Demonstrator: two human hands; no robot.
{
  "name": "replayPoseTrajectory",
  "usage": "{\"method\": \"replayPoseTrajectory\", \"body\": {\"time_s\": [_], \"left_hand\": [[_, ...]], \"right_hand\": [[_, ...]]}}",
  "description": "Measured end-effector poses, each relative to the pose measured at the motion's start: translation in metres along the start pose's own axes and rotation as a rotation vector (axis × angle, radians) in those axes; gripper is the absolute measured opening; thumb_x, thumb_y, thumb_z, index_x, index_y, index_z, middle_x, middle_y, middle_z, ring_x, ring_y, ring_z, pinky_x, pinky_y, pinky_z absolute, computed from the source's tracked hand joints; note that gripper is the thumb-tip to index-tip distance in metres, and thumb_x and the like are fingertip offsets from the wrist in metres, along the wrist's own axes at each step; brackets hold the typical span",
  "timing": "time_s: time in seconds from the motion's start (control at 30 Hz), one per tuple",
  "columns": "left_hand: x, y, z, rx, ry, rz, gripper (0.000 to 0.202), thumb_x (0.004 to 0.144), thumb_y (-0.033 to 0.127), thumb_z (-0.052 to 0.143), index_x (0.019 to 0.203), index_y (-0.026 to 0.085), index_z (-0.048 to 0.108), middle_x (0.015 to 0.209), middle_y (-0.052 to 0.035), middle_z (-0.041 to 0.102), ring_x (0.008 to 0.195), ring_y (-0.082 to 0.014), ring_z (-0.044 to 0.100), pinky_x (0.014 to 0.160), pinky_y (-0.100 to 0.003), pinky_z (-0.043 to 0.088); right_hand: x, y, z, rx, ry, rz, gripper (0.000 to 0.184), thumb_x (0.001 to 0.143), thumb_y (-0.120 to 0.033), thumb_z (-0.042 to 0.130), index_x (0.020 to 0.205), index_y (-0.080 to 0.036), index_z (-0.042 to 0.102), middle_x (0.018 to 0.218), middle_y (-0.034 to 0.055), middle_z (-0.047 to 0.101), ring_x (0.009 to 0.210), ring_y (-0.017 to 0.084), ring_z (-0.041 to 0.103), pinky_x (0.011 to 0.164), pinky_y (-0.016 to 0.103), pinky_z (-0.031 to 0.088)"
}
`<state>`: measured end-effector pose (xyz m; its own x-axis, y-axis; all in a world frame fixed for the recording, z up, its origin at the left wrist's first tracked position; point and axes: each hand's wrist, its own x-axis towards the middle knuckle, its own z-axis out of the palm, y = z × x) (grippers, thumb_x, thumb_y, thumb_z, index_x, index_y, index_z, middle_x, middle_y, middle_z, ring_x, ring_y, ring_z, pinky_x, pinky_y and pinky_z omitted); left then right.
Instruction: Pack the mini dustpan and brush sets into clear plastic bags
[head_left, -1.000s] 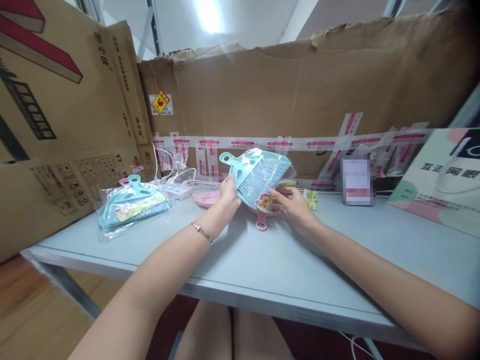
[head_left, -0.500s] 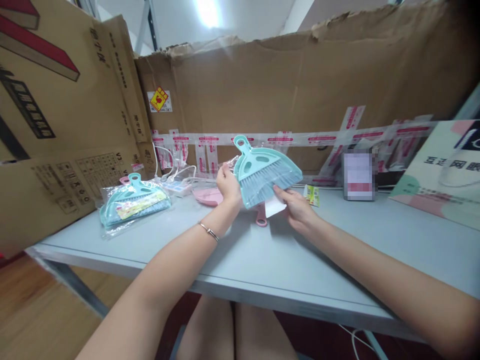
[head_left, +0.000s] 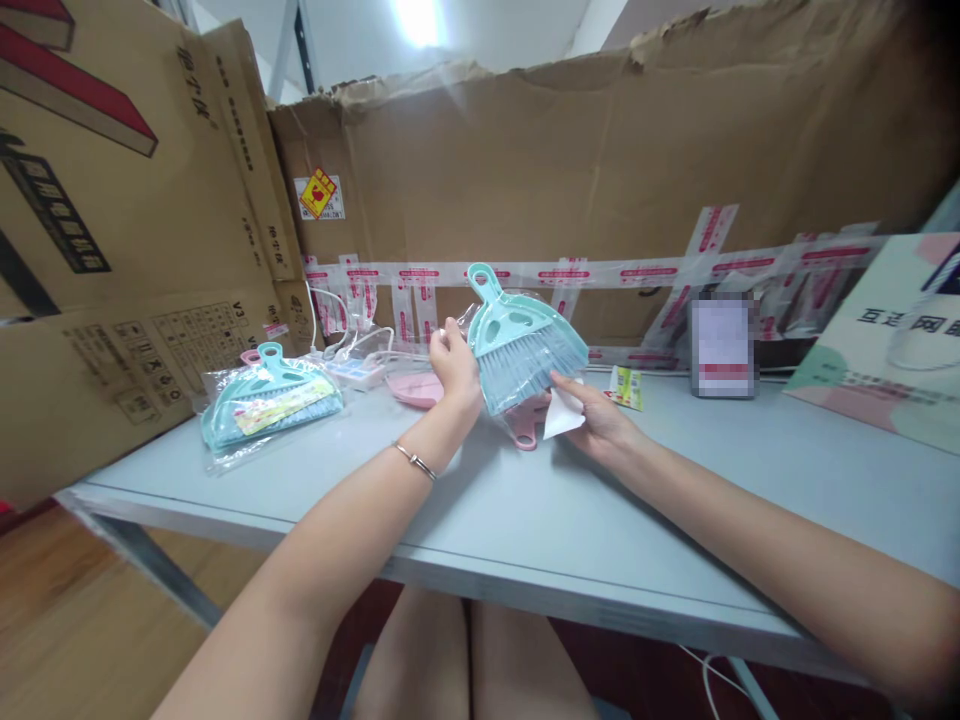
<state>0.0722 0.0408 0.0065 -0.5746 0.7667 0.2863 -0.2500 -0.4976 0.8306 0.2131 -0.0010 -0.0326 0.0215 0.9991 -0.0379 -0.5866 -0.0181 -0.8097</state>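
A light-blue dustpan and brush set (head_left: 529,345) in clear plastic is held up, tilted, above the table. My left hand (head_left: 454,365) is closed on the clear wrap at its left edge. My right hand (head_left: 596,415) is closed on a white piece of paper (head_left: 562,414), its thumb by the lower edge of the bristles. Beneath the set, a pink handle with a hole (head_left: 525,436) shows, and the rest of that piece is partly covered. Behind my left wrist lies a pink dustpan (head_left: 417,389), also partly hidden.
On the left of the grey table (head_left: 465,520) lies another wrapped blue set (head_left: 271,400) with a colourful label. A power strip (head_left: 358,372), a small yellow-green packet (head_left: 625,387) and a phone-like screen (head_left: 722,348) stand along the back. Cardboard (head_left: 487,170) walls the rear.
The blue set has turned slightly, its right end swinging inward. My right hand has shifted a little, and the white paper now stands out more, folded or angled.
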Motion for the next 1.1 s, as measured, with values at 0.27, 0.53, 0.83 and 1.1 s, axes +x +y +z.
{"method": "replayPoseTrajectory", "body": {"time_s": [0.27,0.53,0.83,1.1], "left_hand": [[0.001,0.015,-0.004,-0.092,-0.182,-0.110,0.039,0.077,0.046,0.062,0.058,0.018,0.043,0.055,0.0061,0.040,0.050,-0.0064,0.039,0.055,-0.021,0.034],[0.028,0.017,-0.024,0.064,-0.373,-0.099,0.027,0.073,0.036,0.066,0.059,0.015,0.056,0.053,0.0037,0.049,0.050,-0.0063,0.044,0.053,-0.020,0.036],[0.057,0.070,-0.050,0.217,-0.615,-0.263,0.031,0.074,0.046,0.065,0.080,0.016,0.067,0.085,-0.0127,0.066,0.081,-0.0209,0.062,0.071,-0.032,0.047],[0.026,0.096,-0.051,0.694,-1.182,-0.158,0.006,0.061,0.020,0.075,0.061,0.017,0.069,0.061,-0.0045,0.065,0.055,-0.0145,0.060,0.051,-0.023,0.044]], "right_hand": [[-0.002,-0.008,0.000,-0.030,0.126,-0.115,0.030,0.063,-0.008,0.071,0.079,-0.021,0.050,0.067,-0.0049,0.061,0.047,0.010,0.055,0.046,0.026,0.052],[-0.013,-0.019,0.008,-0.120,0.074,-0.126,0.030,0.057,-0.010,0.075,0.076,-0.019,0.054,0.066,-0.0032,0.061,0.047,0.009,0.052,0.044,0.023,0.047],[-0.015,-0.045,-0.013,-0.343,-0.166,-0.077,0.034,0.053,-0.020,0.081,0.080,-0.020,0.060,0.064,-0.0031,0.062,0.048,0.010,0.052,0.045,0.024,0.045],[-0.027,-0.058,-0.012,-0.610,-0.464,-0.089,0.038,0.055,-0.017,0.080,0.090,-0.021,0.066,0.096,0.0025,0.069,0.098,0.021,0.060,0.087,0.031,0.046]]}}
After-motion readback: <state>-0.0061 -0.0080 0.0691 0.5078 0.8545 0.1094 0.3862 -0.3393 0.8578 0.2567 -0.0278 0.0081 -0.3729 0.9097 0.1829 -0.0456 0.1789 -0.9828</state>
